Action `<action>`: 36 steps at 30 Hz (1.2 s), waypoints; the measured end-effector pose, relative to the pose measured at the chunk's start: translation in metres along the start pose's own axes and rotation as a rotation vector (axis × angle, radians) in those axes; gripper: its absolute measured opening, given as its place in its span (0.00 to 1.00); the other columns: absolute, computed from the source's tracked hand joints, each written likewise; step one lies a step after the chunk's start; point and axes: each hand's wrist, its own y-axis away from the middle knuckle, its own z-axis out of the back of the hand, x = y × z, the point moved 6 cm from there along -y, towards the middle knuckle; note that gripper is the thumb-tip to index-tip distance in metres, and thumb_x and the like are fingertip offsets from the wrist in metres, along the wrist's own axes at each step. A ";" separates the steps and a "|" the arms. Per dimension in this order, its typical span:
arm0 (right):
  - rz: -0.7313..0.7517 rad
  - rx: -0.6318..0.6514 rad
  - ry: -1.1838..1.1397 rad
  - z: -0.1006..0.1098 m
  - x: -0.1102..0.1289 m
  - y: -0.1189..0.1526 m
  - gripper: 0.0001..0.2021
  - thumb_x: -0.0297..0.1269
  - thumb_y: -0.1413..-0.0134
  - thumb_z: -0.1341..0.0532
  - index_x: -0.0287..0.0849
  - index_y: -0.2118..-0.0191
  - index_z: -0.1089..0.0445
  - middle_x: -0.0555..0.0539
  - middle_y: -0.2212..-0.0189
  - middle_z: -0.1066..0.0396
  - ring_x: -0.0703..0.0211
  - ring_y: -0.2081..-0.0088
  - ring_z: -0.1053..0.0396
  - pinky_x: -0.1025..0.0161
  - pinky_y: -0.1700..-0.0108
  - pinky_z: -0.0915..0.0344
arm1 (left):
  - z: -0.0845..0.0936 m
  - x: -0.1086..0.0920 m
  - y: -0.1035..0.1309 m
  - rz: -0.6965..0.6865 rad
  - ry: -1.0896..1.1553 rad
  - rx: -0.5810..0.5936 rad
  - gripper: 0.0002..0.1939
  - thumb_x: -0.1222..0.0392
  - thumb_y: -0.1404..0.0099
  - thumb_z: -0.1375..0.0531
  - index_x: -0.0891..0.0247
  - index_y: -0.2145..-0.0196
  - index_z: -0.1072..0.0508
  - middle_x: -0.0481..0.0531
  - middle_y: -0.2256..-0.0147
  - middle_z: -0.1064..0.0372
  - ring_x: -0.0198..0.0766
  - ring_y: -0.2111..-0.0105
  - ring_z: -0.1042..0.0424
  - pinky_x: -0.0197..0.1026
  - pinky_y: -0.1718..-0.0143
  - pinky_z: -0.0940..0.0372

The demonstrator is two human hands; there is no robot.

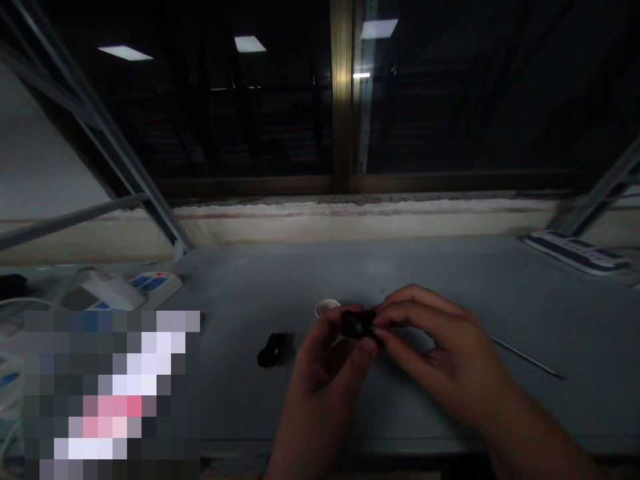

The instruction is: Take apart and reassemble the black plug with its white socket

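My left hand (333, 373) grips a small black part (357, 325) between thumb and fingers, a little above the table. At the right end of that part, my right hand (440, 347) has its thumb and fingertips pinched together. What they pinch is too small and dark to make out. On the table to the left lies a second dark piece (273, 349), which looks like a black plastic shell. Just behind my left fingers stands a small round white dish (327, 307), partly hidden. A thin metal rod (527, 358) extends over the table beyond my right hand.
The grey table (240, 280) runs back to a window ledge. A power strip (575, 253) lies at the back right. Another power strip (160, 285) with a white plug (115, 293) and cables is at the left. Metal frame bars (115, 140) rise on both sides.
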 end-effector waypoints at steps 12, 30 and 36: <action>-0.089 0.012 0.159 0.031 -0.015 0.002 0.15 0.31 0.30 0.43 0.50 0.46 0.25 0.50 0.50 0.25 0.60 0.49 0.27 0.63 0.48 0.29 | 0.015 -0.012 -0.001 -0.033 -0.007 -0.220 0.10 0.62 0.37 0.31 0.59 0.60 0.27 0.48 0.58 0.23 0.38 0.55 0.20 0.40 0.50 0.26; -0.225 0.264 0.434 -0.012 -0.046 0.022 0.22 0.32 0.33 0.43 0.48 0.36 0.31 0.44 0.41 0.31 0.48 0.41 0.32 0.48 0.37 0.34 | 0.035 -0.028 -0.003 -0.111 0.218 -0.414 0.14 0.65 0.47 0.25 0.63 0.66 0.26 0.46 0.66 0.23 0.36 0.63 0.19 0.39 0.55 0.22; -0.224 0.338 0.278 -0.061 -0.028 0.019 0.17 0.25 0.35 0.41 0.46 0.45 0.25 0.45 0.48 0.27 0.52 0.45 0.30 0.50 0.40 0.32 | 0.042 -0.026 0.001 -0.033 0.088 -0.398 0.16 0.61 0.44 0.26 0.61 0.59 0.23 0.48 0.64 0.23 0.41 0.62 0.18 0.38 0.61 0.21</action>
